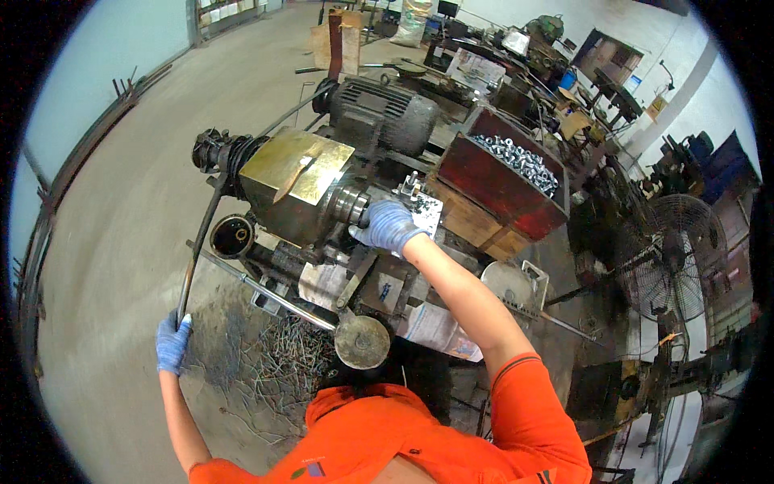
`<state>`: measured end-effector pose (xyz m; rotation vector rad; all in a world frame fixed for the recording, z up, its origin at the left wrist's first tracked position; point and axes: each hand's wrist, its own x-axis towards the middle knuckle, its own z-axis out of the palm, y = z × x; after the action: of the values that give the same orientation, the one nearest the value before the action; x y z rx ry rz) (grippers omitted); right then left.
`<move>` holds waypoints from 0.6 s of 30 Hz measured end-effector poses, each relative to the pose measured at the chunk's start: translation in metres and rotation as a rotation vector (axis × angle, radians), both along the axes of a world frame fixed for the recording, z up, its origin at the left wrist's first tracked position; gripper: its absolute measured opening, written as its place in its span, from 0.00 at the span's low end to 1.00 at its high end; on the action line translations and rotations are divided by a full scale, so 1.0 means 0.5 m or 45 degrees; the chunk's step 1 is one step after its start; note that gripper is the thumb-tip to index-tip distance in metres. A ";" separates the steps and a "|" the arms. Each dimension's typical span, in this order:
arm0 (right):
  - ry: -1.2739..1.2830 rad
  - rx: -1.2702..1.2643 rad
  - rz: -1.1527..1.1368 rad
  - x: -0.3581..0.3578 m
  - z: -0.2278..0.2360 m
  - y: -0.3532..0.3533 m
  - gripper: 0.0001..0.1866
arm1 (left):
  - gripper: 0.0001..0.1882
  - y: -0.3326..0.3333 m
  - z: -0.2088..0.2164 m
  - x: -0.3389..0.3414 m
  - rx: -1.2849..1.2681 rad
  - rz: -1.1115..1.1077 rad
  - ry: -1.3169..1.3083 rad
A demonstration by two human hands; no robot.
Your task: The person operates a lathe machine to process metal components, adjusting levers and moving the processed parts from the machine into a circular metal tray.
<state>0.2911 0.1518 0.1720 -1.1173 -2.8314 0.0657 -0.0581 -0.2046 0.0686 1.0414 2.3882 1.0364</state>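
My left hand (172, 343), in a blue-grey knit glove, is wrapped round the lower end of a long dark metal lever (196, 254). The lever slants up to the left end of a lathe-like machine's headstock (278, 206). At the machine's spindle, my gloved right hand (389, 227) is closed right in front of the shiny round chuck (349, 206). Whatever its fingers hold is hidden by the glove. On top of the headstock lies a brass-coloured sheet (262, 165) with a wooden-handled tool (291, 181) on it. A small metal tool block (412, 187) stands just beyond my right hand.
A dark red bin (493, 181) of small metal rings stands right of the machine. Behind the headstock sits a ribbed motor (383, 117). Close to my body are a round metal disc (362, 342) and a steel bar (290, 301). Metal shavings (282, 363) litter the floor; a fan (673, 254) stands right.
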 end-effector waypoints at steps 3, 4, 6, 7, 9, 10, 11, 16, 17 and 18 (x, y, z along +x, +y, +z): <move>-0.122 -0.166 -0.037 -0.004 0.023 -0.007 0.28 | 0.19 -0.018 0.004 -0.004 -0.170 0.023 0.156; -0.142 -0.199 -0.068 -0.004 0.028 -0.008 0.29 | 0.20 -0.033 -0.003 -0.011 -0.247 0.037 0.254; -0.144 -0.191 -0.030 -0.013 0.028 -0.006 0.30 | 0.22 -0.074 -0.022 -0.022 -0.407 0.075 0.440; -0.147 -0.186 -0.028 -0.012 0.025 -0.001 0.30 | 0.22 -0.072 -0.004 -0.004 -0.450 0.093 0.438; -0.105 -0.095 0.005 -0.015 0.003 0.010 0.31 | 0.22 -0.083 0.034 0.028 -0.544 0.135 0.435; -0.156 -0.135 -0.026 -0.020 0.008 0.009 0.31 | 0.21 -0.096 0.018 0.029 -0.494 0.174 0.527; -0.207 -0.173 -0.061 -0.024 0.014 0.007 0.31 | 0.19 -0.095 0.011 0.033 -0.524 0.187 0.546; -0.218 -0.202 -0.039 -0.021 0.012 0.008 0.32 | 0.08 -0.059 -0.045 -0.063 -0.689 0.093 0.951; -0.211 -0.177 -0.018 -0.019 0.009 0.009 0.32 | 0.08 -0.065 -0.048 -0.124 -0.583 0.069 1.048; -0.199 -0.144 0.003 -0.021 0.012 0.007 0.31 | 0.08 -0.078 -0.050 -0.197 -0.470 0.051 1.147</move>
<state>0.2808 0.1554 0.1778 -1.1905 -3.0007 0.1471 -0.1568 -0.2435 0.0434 1.5237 3.1027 0.0629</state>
